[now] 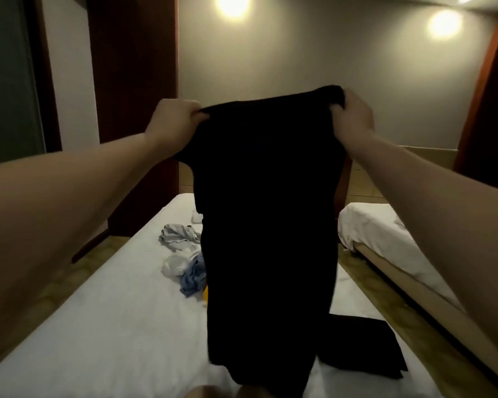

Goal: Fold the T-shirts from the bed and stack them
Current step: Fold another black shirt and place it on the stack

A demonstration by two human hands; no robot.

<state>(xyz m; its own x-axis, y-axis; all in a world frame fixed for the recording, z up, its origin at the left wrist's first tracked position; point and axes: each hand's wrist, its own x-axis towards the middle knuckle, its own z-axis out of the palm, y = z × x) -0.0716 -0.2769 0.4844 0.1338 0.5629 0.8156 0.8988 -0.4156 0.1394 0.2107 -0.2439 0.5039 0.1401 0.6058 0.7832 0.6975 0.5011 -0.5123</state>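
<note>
A black T-shirt [268, 225] hangs in the air over the white bed [98, 326], held up by its top edge. My left hand [174, 119] grips the shirt's upper left corner and my right hand [352, 116] grips its upper right corner. The cloth drops down to the bed's near end and hides the middle of the mattress. A folded black garment [365, 346] lies flat on the bed at the lower right. Behind the hanging shirt's left edge lies a crumpled pile of clothes: a grey piece [177, 235], a white piece [179, 261], a blue piece [193, 278].
A second bed [385, 239] with white sheets stands to the right, across a narrow strip of floor [354, 280]. A dark wooden door or panel [133, 96] rises at the back left. Two wall lamps [232, 5] glow on the far wall.
</note>
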